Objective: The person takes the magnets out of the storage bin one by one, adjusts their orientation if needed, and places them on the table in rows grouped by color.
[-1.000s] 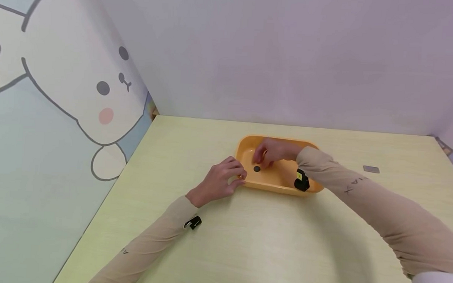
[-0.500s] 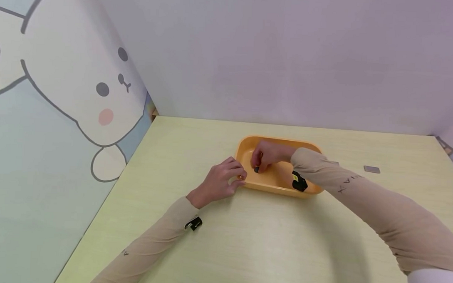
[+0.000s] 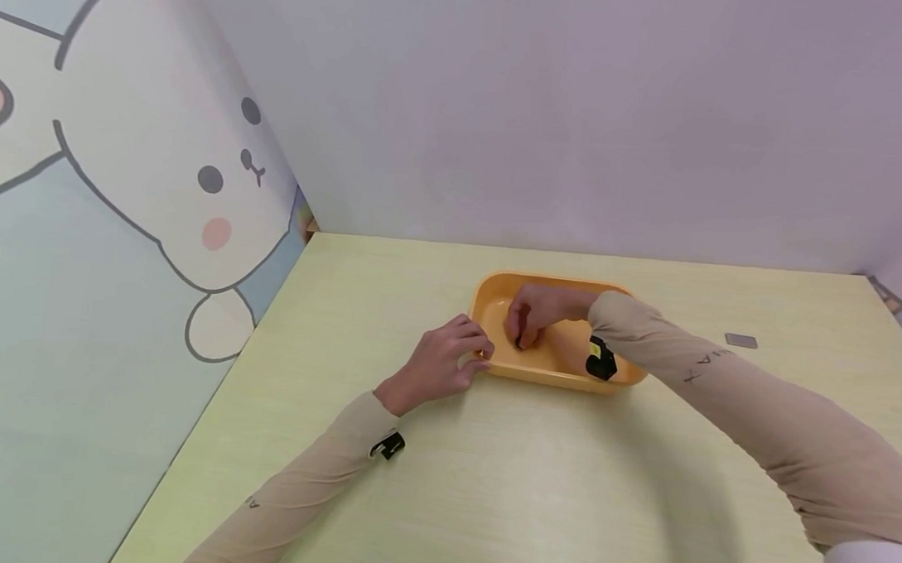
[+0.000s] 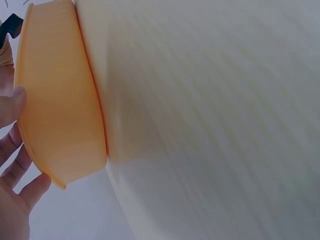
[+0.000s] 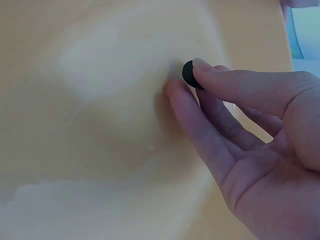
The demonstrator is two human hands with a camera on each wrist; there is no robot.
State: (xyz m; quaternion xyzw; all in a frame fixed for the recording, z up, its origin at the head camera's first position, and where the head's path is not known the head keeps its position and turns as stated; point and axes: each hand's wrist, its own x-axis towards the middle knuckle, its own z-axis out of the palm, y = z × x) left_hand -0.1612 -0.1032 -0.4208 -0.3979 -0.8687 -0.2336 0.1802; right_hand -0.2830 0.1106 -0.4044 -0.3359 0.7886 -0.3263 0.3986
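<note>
An orange plastic tray (image 3: pixel 540 374) stands on the table. My left hand (image 3: pixel 441 360) holds the rim at its near left corner. The left wrist view shows fingers (image 4: pixel 35 190) against the lip of the tray's outer wall (image 4: pixel 62 100). Inside the tray, my right hand (image 3: pixel 539 308) pinches a small round black disc (image 5: pixel 189 75) between thumb and fingertips. In the right wrist view the disc is tilted on edge, close to the tray floor. From the head view the fingers cover most of it.
A small flat grey rectangle (image 3: pixel 741 340) lies on the pale wooden table (image 3: pixel 534 475), right of the tray. Behind the table rises a plain wall (image 3: pixel 538 127). A wall with a cartoon animal (image 3: pixel 165 139) stands at the left.
The black disc lay flat on the tray floor; my right hand has come down, pinched it and moved it slightly right. My left hand keeps its hold on the tray.
</note>
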